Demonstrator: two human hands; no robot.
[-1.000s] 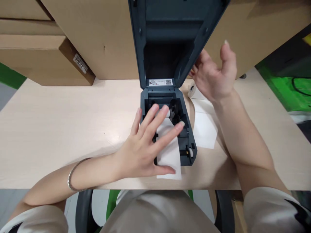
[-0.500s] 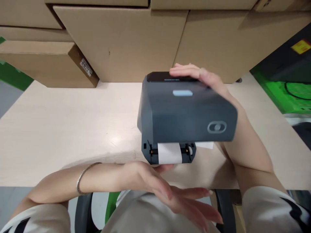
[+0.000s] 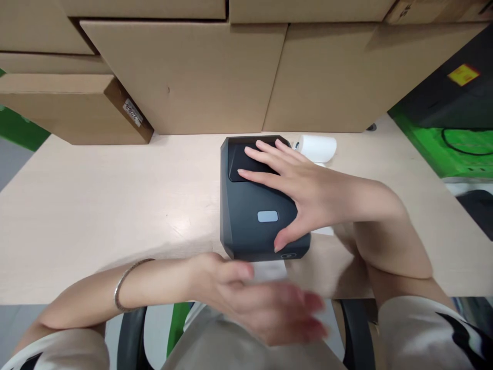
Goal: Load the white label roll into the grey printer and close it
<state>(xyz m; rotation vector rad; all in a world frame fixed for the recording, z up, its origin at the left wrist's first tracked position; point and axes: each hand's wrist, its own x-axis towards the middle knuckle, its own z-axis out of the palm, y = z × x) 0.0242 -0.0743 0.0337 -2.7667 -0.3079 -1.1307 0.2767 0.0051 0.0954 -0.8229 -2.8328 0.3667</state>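
Head view: dark printer (image 3: 246,234) on the tabletop (image 3: 162,195), lid (image 3: 239,205) down, paper strip (image 3: 271,268) leading out the front, likely to keep its end free. Right hand (image 3: 298,187) spread wide on the lid, presumably for even pressure. Left hand (image 3: 252,303) blurred near the strip, grip loose, seemingly empty.

Dark slate-grey in its casing, the printer (image 3: 242,221) before you bears a black panel (image 3: 235,162) and a pale blue-grey button (image 3: 267,216). White is the colour of both the paper strip (image 3: 271,266) at its front and the paper roll (image 3: 319,149) beyond. Your sleeves (image 3: 408,334) are light grey with bold black markings (image 3: 462,339) (your bracelet (image 3: 119,293) adds a touch of silver). Plain brown cardboard boxes (image 3: 185,77) back your pale, wood-toned tabletop (image 3: 115,205); to your right, a yellow patch (image 3: 463,75) brightens a blackish panel (image 3: 435,105) above vivid green (image 3: 466,159).
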